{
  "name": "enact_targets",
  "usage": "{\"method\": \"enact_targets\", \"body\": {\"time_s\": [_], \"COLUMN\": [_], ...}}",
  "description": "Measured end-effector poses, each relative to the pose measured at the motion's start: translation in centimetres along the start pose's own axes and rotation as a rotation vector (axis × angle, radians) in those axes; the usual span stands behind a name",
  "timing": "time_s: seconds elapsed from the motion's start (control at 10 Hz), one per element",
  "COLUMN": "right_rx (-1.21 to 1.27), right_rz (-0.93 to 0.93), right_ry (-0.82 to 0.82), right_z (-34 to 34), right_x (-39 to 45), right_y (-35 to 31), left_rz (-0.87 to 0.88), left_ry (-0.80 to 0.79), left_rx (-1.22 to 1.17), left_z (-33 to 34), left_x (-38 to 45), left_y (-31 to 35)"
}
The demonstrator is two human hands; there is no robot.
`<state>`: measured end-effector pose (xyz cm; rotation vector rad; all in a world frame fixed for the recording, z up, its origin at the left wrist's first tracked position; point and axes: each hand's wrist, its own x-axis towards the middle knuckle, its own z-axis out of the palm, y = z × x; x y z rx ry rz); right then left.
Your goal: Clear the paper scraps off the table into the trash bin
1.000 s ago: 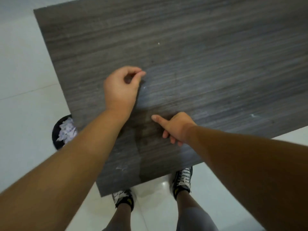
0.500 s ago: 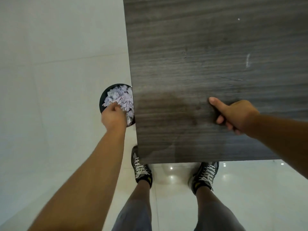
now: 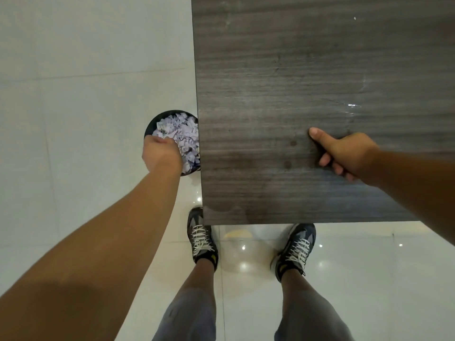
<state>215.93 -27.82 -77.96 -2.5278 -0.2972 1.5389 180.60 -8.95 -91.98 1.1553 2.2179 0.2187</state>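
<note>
The black round trash bin (image 3: 150,124) stands on the floor against the table's left edge, filled with crumpled white and pale purple paper scraps (image 3: 183,134). My left hand (image 3: 161,155) reaches down into the bin's near side, back of the hand up, its fingers hidden among the scraps. My right hand (image 3: 344,153) rests on the dark wood-grain table (image 3: 270,70) near its front edge, thumb stretched out flat and fingers curled under, with nothing seen in it. A tiny white speck (image 3: 354,18) lies far back on the table.
White glossy tiled floor (image 3: 73,94) surrounds the table. My two feet in grey laced shoes (image 3: 202,237) stand at the table's front edge, the left one partly under its corner. A pale scuff mark (image 3: 352,105) shows on the tabletop to the right.
My left hand left the tabletop, swung left to the bin and has now sunk lower into the scraps. The view turned left and down. My right hand kept its pose on the table.
</note>
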Motion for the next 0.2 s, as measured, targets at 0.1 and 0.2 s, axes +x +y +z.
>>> {"method": "enact_targets", "body": {"time_s": [0.1,0.2], "right_rx": [-0.019,-0.022], "right_rz": [0.002,-0.006], "right_ry": [-0.002,-0.021], "right_z": [0.2,0.2], "right_x": [0.3,0.3], "right_y": [0.1,0.3], "left_rz": [0.027,0.263], "left_ry": [-0.121,-0.125], "left_rx": [-0.027,-0.142], "left_z": [-1.2,-1.2], "left_x": [-1.5,-4.0], "left_y": [-0.1,2.0]}}
